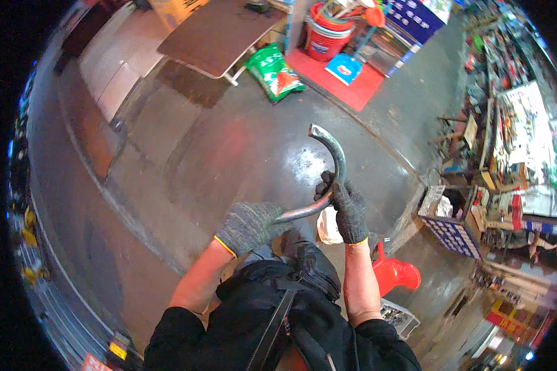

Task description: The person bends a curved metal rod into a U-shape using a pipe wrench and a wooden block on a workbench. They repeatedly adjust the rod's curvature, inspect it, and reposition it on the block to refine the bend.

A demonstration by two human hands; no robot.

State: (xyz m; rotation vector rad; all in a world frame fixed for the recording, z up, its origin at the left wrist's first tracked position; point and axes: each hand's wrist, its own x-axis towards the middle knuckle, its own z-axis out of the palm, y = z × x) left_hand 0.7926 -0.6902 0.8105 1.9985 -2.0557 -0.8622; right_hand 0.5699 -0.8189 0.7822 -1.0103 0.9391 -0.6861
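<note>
Both hands wear dark grey knit gloves with yellow cuffs. Between them is a curved metal pipe (pixel 340 154), bent like a hook, with its upper end free and a dull, worn surface. My left hand (pixel 251 226) is wrapped round the pipe's lower left end and hides that end. My right hand (pixel 351 213) grips the bend farther along, its fingers showing on both sides of the pipe. The pipe is held in front of my body, above the floor. Below the right hand, a white object (pixel 328 226) is partly hidden; I cannot tell its kind.
Ahead stand a low brown table (pixel 220 37), a green bag (pixel 273 71) and stacked red buckets (pixel 328 37) by a red mat (pixel 359 93). A red plastic stool (pixel 397 276) is close on my right. Beyond it are a crate (pixel 449 234) and a cluttered workbench (pixel 507 167).
</note>
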